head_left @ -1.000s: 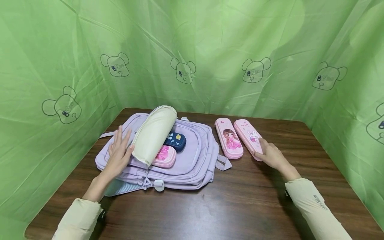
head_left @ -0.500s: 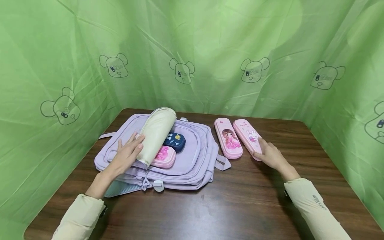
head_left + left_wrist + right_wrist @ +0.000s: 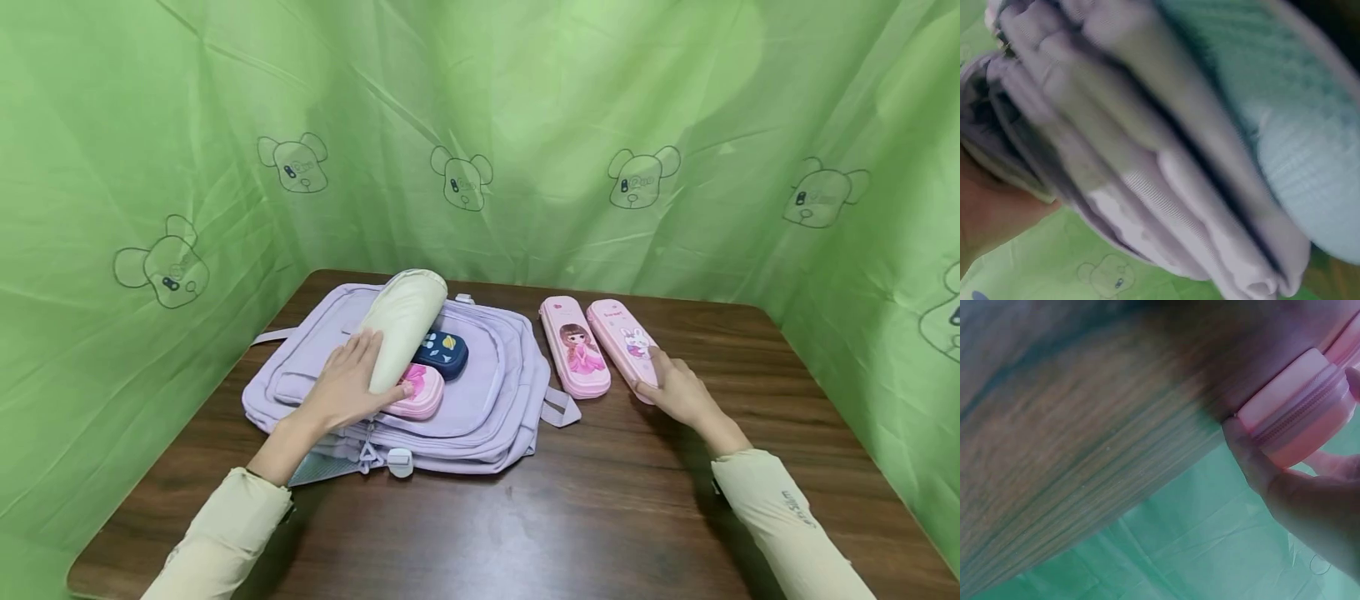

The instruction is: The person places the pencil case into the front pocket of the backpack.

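Bunny-print pink pencil case [image 3: 622, 333]: on wooden table [image 3: 570, 517], extending forward-left from right hand [image 3: 684, 393], near end grasped between thumb and fingers. Probably light, semi-rigid, smooth enough to slip; best held across narrow width, along zipper [image 3: 1300, 407] sides. Doll-print pink pencil case [image 3: 576, 350] just beyond, left of right hand. Left hand [image 3: 347, 385], fingers extended, rests on cream flap [image 3: 411, 310] of lilac backpack [image 3: 472, 396].
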The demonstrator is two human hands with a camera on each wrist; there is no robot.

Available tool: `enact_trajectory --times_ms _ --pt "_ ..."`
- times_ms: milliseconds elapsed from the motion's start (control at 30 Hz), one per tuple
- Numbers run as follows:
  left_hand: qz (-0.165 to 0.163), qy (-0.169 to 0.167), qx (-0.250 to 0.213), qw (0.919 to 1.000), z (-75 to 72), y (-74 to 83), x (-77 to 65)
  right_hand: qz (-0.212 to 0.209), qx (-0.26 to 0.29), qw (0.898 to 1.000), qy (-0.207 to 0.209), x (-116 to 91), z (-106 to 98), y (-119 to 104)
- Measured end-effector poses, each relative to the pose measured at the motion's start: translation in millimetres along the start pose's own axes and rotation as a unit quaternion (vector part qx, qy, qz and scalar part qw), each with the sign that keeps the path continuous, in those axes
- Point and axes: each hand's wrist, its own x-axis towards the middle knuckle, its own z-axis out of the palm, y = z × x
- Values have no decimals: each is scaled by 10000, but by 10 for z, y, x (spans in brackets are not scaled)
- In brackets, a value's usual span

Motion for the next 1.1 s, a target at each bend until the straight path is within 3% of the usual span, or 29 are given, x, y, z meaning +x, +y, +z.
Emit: enact_trajectory --times_ms 167,333,433,533,633,767,933,1100 --pt "-68 128 -204 9997 56 -38 33 34 -26 9999 129 16 9 -25" --pt "78 -1 -792 9968 26 -128 65 1 -16 10000 34 47 -74 -17" --pt "249 47 -1158 9929 2 -206 70 -258 38 9994 216 77 -169 -36" --pt "313 136 -1215 9920 6 -264 59 -604 209 9963 583 115 -242 -129" --pt "296 277 -1150 9925 34 -291 41 -998 478 9905 812 148 -283 -345" --pt "219 517 -1153 9917 67 -291 17 -1507 704 9833 745 181 -285 -779" --pt "196 760 -1032 9916 92 -331 -19 -2017 596 9761 557 240 -152 -1319" --pt "261 883 -950 9912 160 -416 -93 -2248 585 9709 587 292 27 -1605"
